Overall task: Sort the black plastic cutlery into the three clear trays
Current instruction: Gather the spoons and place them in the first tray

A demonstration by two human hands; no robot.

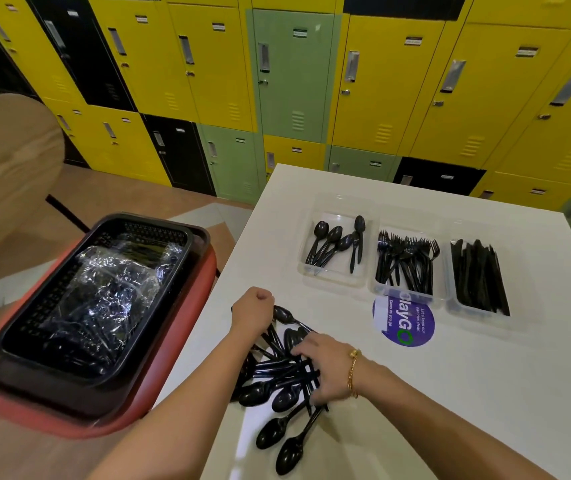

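My left hand (252, 311) is curled over the top of the loose spoon pile (284, 379) on the tabletop (485, 393), though I cannot tell what it grips; my right hand (325, 367) lies spread on the handles. At one o'clock, the spoon tray (337, 245) holds few, the fork tray (407, 265) and knife tray (478, 277) look full. I judge only spoons remain.

Both hands are resting on a loose pile of black spoons (277, 382) on the white table (485, 410). The left hand (253, 311) is lying curled at the pile's far edge. The right hand (325, 367) is pressing down on the handles.
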